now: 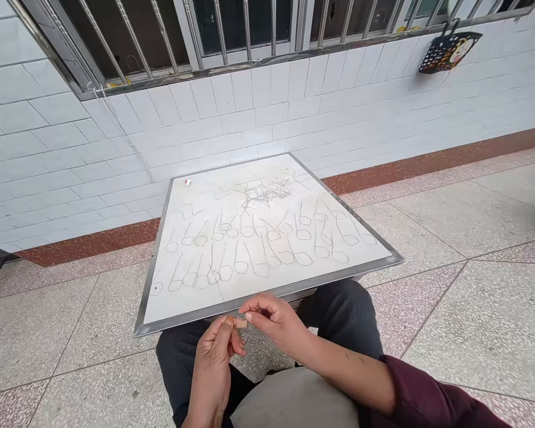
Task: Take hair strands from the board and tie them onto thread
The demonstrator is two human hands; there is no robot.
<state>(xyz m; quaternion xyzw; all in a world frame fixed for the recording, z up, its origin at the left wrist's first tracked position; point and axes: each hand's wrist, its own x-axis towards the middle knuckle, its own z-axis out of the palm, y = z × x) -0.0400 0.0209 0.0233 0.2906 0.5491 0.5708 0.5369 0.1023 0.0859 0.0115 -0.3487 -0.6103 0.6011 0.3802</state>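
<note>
Dark, thin wires (267, 193) lie tangled or bent into loops.

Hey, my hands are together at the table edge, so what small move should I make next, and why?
Probably hold your left hand steady and close your right hand gently on the small tan piece. The left seems to pinch that piece, with the right fingertips beside it; the looped wires on the table lie beyond both hands, so they can likely wait.

small tan piece (241, 324), pinched | thin dark wires (241, 272), looped, long-tailed, lying in loose rows
</note>
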